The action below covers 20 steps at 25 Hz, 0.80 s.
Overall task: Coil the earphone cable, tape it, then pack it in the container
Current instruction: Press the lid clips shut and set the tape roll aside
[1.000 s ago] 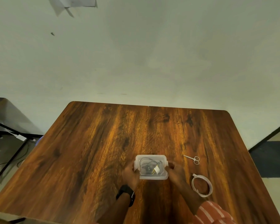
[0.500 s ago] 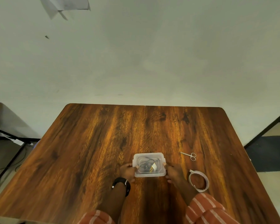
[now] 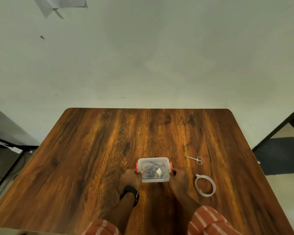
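A small clear plastic container with its lid on sits on the wooden table near the front middle. Orange clips show at its left and right ends. Inside it lies the coiled black earphone cable with a pale strip of tape around it. My left hand grips the container's left end at the clip. My right hand grips the right end at the other clip.
A roll of white tape lies flat just right of my right hand. Small silver scissors lie further back on the right. A black-framed stand is off the table's left edge.
The camera tilted and the view shifted slightly. Both hands stay at the container's ends, and the orange side clips now show beside my fingers.
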Each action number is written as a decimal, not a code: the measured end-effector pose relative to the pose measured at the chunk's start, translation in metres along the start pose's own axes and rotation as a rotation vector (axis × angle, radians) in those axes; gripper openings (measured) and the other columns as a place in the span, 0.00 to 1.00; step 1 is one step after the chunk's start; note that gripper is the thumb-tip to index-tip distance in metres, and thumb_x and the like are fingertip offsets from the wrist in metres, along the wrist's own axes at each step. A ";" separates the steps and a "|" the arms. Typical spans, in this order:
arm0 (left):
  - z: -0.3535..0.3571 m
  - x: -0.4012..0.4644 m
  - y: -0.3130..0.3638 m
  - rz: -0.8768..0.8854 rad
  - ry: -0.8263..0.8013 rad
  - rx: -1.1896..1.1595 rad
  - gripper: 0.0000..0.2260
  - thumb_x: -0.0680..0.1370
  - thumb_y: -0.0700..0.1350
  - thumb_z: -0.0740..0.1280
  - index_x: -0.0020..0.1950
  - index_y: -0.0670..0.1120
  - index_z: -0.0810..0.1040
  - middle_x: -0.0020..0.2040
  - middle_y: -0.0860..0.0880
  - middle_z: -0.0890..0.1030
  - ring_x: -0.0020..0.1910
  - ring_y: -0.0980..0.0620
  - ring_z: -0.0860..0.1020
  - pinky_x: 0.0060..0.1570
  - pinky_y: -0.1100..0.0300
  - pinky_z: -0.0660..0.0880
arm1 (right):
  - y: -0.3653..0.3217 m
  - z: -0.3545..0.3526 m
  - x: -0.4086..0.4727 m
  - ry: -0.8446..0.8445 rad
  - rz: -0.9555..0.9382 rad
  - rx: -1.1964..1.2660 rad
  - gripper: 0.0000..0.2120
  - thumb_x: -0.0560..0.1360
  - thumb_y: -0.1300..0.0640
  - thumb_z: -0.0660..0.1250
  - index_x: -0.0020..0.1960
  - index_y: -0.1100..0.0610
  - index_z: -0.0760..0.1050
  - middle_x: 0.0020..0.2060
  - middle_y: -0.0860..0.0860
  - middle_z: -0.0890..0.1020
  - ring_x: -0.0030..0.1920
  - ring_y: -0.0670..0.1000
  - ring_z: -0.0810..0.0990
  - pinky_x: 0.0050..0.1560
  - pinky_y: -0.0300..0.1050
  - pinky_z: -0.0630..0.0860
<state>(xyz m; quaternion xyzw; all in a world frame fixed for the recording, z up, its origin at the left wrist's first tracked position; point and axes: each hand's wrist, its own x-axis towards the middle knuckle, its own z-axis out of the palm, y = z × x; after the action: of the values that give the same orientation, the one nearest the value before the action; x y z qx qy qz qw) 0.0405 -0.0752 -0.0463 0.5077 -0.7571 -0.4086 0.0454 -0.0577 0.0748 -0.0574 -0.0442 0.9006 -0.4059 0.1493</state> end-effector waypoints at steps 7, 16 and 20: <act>0.000 0.002 0.006 0.064 0.024 0.086 0.09 0.80 0.46 0.64 0.43 0.46 0.80 0.39 0.48 0.82 0.35 0.56 0.78 0.32 0.63 0.74 | 0.030 -0.041 0.037 0.042 -0.339 -0.312 0.16 0.80 0.49 0.59 0.49 0.55 0.83 0.46 0.51 0.83 0.45 0.52 0.82 0.48 0.50 0.79; 0.003 -0.043 -0.025 0.640 0.143 0.365 0.16 0.81 0.54 0.54 0.58 0.51 0.78 0.53 0.52 0.79 0.49 0.56 0.76 0.47 0.58 0.77 | 0.080 -0.090 0.130 -0.119 -0.269 -0.603 0.12 0.77 0.55 0.65 0.60 0.50 0.77 0.58 0.52 0.76 0.54 0.52 0.74 0.56 0.50 0.74; 0.025 -0.062 -0.017 0.751 0.120 0.347 0.11 0.81 0.52 0.57 0.56 0.52 0.77 0.53 0.54 0.80 0.51 0.56 0.76 0.51 0.59 0.77 | 0.072 -0.088 0.131 -0.178 -0.193 -0.668 0.13 0.76 0.56 0.65 0.60 0.54 0.75 0.58 0.54 0.78 0.54 0.53 0.77 0.57 0.50 0.75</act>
<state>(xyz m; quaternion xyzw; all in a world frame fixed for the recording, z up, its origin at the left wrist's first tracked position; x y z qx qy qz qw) 0.0710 -0.0136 -0.0526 0.2194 -0.9433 -0.1997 0.1490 -0.2060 0.1593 -0.0864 -0.2105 0.9587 -0.0961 0.1653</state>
